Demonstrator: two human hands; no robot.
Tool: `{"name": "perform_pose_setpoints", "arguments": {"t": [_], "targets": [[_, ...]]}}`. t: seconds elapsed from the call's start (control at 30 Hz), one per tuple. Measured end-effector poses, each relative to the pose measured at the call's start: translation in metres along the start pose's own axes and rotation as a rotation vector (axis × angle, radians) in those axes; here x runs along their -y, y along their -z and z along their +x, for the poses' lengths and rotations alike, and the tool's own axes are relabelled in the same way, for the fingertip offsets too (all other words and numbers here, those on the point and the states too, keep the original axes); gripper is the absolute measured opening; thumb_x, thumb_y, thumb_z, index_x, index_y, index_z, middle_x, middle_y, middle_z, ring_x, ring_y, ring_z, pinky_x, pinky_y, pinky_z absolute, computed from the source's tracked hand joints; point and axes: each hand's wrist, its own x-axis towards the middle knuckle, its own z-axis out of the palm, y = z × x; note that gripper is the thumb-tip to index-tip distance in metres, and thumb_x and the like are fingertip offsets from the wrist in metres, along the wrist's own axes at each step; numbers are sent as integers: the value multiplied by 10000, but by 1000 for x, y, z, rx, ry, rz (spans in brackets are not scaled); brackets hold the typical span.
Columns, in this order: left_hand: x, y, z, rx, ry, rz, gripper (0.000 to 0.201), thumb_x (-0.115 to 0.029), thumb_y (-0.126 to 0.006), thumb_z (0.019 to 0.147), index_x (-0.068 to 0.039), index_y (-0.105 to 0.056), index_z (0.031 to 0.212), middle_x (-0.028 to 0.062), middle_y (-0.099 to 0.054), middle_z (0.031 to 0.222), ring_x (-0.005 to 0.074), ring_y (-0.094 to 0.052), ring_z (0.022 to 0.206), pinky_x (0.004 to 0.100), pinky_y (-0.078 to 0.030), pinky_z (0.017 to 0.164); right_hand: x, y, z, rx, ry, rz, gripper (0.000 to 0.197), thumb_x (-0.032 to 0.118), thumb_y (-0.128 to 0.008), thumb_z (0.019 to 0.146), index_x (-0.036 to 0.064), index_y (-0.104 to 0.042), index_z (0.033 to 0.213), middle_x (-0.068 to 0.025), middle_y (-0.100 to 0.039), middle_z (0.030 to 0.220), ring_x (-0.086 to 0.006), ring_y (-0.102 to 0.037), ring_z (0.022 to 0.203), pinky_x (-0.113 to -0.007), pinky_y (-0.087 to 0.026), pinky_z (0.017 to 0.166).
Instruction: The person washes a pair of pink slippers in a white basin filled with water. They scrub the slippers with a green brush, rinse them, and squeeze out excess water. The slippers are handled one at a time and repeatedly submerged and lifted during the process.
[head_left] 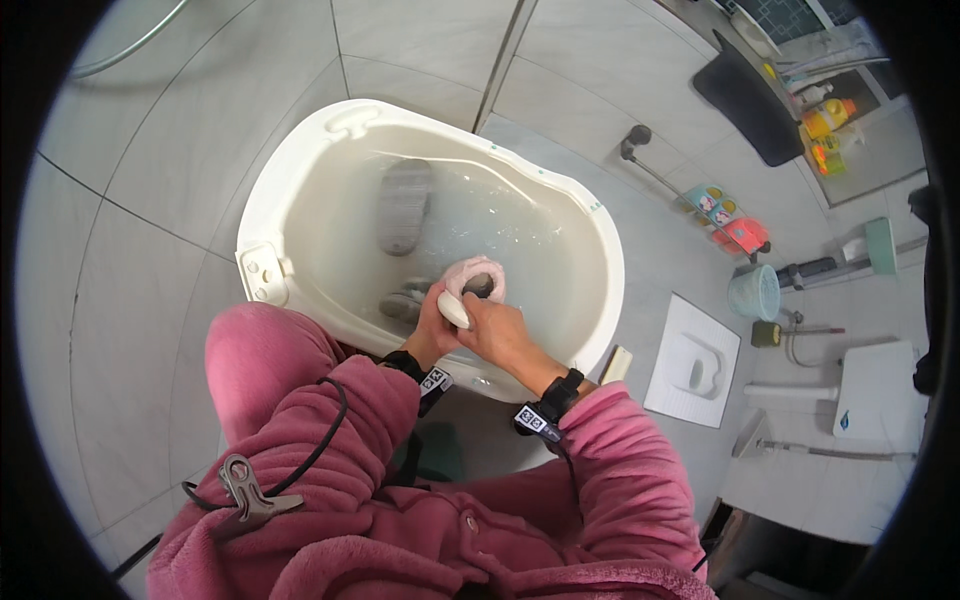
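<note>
Over the near side of a cream-white baby bathtub (608,250), both my hands are closed around a fuzzy pink slipper (460,272) with a dark opening. My left hand (432,328) grips it from the left, while my right hand (497,330) holds it from the right. Between my hands a smooth white rounded piece (453,309) shows; whether it belongs to the slipper or is separate I cannot tell. In the cloudy water, a grey slipper (405,207) lies at the far left. Other grey footwear (402,304), partly hidden, is beside my left hand.
Right of the tub are a pale block-like brush or bar (617,364) and a squat toilet (693,362). A wire rack (722,215), a light-blue basket (754,292) and a white cistern (875,390) line the right wall. A metal clip (250,490) holds a cable on my sleeve.
</note>
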Motion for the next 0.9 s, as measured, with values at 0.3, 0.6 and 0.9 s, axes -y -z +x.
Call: {"name": "perform_pose_setpoints", "arguments": {"t": [0.3,0.6,0.9], "targets": [[-8,-62,-3,-85,-182,430,692,-174,-654,858,-160,-381,1494,121,-500,1338,287,-533,1225,445,-489,1004,4,32,-50,21,-75,17,415,254,-751,850,25,-495,1083,-207,-683,827,-427,-674,821,-501,-527,712],[-57,-135,-3,-128,-730,1866,938,-205,-741,698,-257,-359,1554,189,-313,1546,426,-407,1364,490,-386,1124,25,48,-47,56,-96,234,460,255,-688,881,-9,-545,1229,-279,-686,1036,-457,-653,1000,-517,-513,878],[-61,-190,-44,104,-831,2529,859,-206,-744,689,-269,-450,1494,156,-371,1528,398,-462,1316,553,-402,1068,29,84,-67,95,-88,178,480,282,-659,901,-19,-565,1262,-280,-686,1083,-446,-654,1045,-493,-513,916]]}}
